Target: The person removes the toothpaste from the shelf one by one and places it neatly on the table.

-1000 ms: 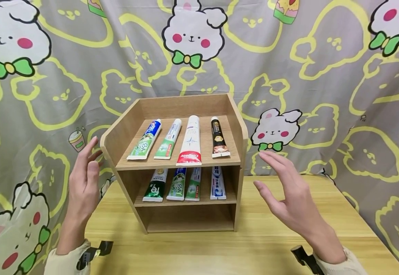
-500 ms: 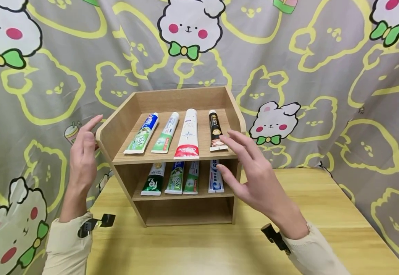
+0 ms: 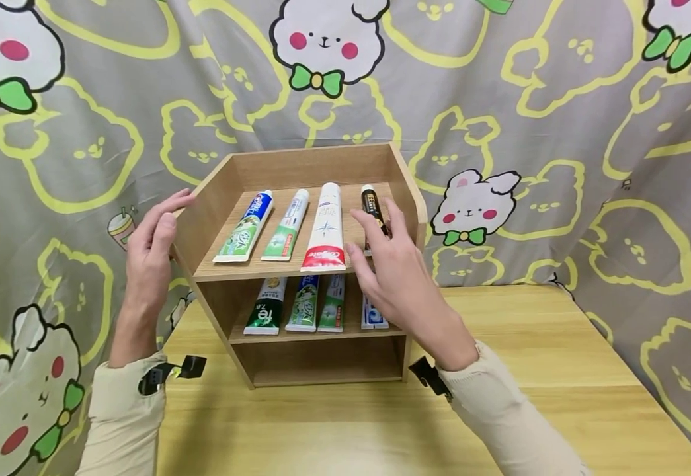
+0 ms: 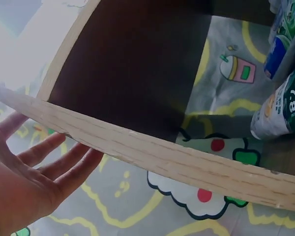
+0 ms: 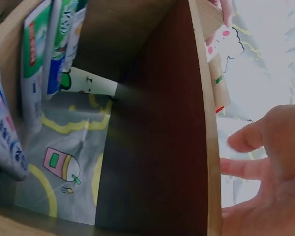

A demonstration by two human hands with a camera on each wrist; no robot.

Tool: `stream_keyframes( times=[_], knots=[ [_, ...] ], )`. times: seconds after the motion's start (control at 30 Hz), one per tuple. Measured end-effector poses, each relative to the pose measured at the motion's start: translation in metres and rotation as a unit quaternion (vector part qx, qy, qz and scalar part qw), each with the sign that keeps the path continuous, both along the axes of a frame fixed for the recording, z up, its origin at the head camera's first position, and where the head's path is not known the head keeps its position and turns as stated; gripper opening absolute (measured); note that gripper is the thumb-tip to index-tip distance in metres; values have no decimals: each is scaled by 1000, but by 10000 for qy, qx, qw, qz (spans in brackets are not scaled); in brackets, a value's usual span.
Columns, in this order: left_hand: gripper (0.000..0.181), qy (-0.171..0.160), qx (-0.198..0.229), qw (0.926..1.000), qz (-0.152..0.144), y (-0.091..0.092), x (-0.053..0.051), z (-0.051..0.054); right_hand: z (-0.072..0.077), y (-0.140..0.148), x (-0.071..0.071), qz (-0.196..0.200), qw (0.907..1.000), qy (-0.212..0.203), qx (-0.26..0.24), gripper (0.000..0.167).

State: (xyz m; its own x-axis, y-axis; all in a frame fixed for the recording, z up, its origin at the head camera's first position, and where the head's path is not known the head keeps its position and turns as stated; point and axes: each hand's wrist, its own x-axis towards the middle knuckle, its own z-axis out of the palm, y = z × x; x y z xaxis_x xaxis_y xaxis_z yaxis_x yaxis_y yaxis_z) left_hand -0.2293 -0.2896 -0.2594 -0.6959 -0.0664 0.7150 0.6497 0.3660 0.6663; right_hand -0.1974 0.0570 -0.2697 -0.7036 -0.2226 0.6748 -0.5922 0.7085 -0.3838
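Note:
A wooden shelf unit [image 3: 315, 272] bears toothpaste tubes on two levels. My left hand [image 3: 149, 268] rests against its left side panel [image 3: 214, 201]; in the left wrist view, straight fingers [image 4: 71, 172] lie along the panel's outer side. Over the top shelf, my right hand [image 3: 401, 271] spreads its fingers above the black toothpaste tube [image 3: 370, 201], covering its lower part. Just left of that hand lies the white and red Colgate tube [image 3: 325, 228]. Whether the fingertips touch the black tube is hidden.
Two green-and-white toothpaste tubes, a larger one [image 3: 244, 228] and a slimmer one [image 3: 287, 228], lie left on the top shelf. Several more tubes, including a dark green one [image 3: 266, 307], lie on the middle shelf. A wooden table [image 3: 529, 370] and patterned curtain [image 3: 559, 218] surround the unit.
My right hand has moved left from beside the unit to over the black toothpaste tube. My left hand has come closer onto the left panel. The view has tilted slightly down.

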Motion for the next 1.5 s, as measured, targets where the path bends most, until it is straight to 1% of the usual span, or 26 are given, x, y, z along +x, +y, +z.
stream_keyframes(
  times=[0.07, 0.17, 0.23, 0.33, 0.4, 0.57, 0.73, 0.8, 0.9, 1.0, 1.07, 1.2, 1.3, 1.4, 1.5],
  knots=[
    [43, -63, 285, 9991, -316, -2, 0, 0, 3, -4, 0, -200, 9995, -244, 4, 40],
    [43, -232, 702, 9940, -803, -5, 1, -1, 7, -8, 0, -460, 9979, -445, 48, 33],
    [43, -277, 839, 9913, -979, -7, 1, -1, 10, -10, -1, -560, 9967, -565, 141, 29],
    [42, -330, 814, 9916, -946, -9, 1, -2, 14, -12, -2, -649, 9950, -713, 242, 23],
    [41, -390, 709, 9935, -803, -10, 1, -3, 19, -13, -4, -654, 9939, -834, 300, 22],
    [40, -538, 635, 9944, -646, -13, 0, 1, 31, -11, -6, -493, 9915, -1166, 310, 22],
    [40, -695, 877, 9894, -924, -16, -1, 2, 35, -11, -9, -339, 9905, -1267, 411, 18],
    [40, -707, 1006, 9873, -1005, -16, -2, 1, 35, -11, -8, -296, 9912, -1219, 432, 17],
    [41, -689, 1095, 9864, -1014, -15, -3, -1, 32, -11, -4, -376, 9929, -1041, 439, 14],
    [41, -698, 1161, 9852, -1049, -14, -2, -3, 29, -11, 2, -592, 9949, -690, 433, 13],
    [42, -724, 1152, 9844, -1117, -13, -4, -2, 27, -8, 7, -774, 9953, -459, 353, 15],
    [41, -783, 1193, 9829, -1165, -13, -3, -1, 23, -6, 16, -943, 9953, -207, 34, 16],
    [41, -816, 1216, 9822, -1176, -14, -2, -1, 17, -6, 20, -980, 9948, 32, -270, 18],
    [42, -842, 1203, 9820, -1191, -14, -2, -2, 10, -4, 24, -965, 9929, 321, -616, 17],
    [42, -854, 1190, 9823, -1164, -15, -1, -3, 1, -1, 27, -853, 9908, 517, -918, 16]
  ],
)
